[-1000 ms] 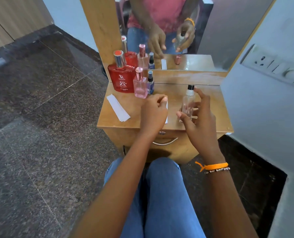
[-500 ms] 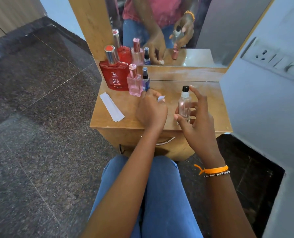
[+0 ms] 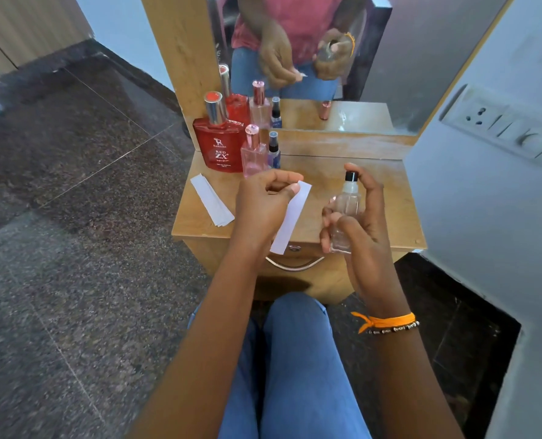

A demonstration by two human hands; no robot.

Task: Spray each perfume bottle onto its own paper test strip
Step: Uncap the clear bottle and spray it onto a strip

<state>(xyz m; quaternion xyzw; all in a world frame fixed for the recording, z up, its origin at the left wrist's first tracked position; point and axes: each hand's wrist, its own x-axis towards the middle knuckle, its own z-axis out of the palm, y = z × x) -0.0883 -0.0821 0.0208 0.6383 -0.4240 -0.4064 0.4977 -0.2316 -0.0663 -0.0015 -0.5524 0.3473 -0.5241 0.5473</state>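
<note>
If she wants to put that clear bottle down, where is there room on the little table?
The wooden tabletop is bare on its right half, from the clear glass bottle to the right edge and back to the mirror ledge. The back left corner is crowded: red square bottle, pink bottle, small blue bottle, with white paper strips in front.

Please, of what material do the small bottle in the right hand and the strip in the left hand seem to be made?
Clear bottle: looks like glass or hard clear plastic, glossy and see-through, with a black cap that is probably plastic. Strip: seems thin matte white paper, flat and hanging from the pinch.
</note>
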